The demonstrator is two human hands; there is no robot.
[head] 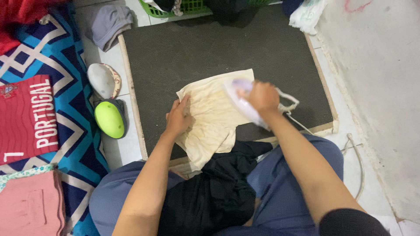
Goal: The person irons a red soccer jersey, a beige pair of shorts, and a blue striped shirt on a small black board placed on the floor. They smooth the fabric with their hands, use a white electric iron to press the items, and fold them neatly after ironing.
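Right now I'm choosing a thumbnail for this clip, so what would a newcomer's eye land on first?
First, the centre: the right hand grips a white iron on a cream cloth spread on the dark ironing board, while the left hand presses the cloth's left edge flat. Next, the folded red jersey on the blue patterned mat at far left, and the bright lime-green object beside the board.

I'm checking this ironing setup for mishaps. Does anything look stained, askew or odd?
The cream cloth on the dark ironing board shows yellowish-brown blotches across its middle and lies crooked, its lower edge hanging off the board. The right hand holds the iron on it; the left hand presses it flat.
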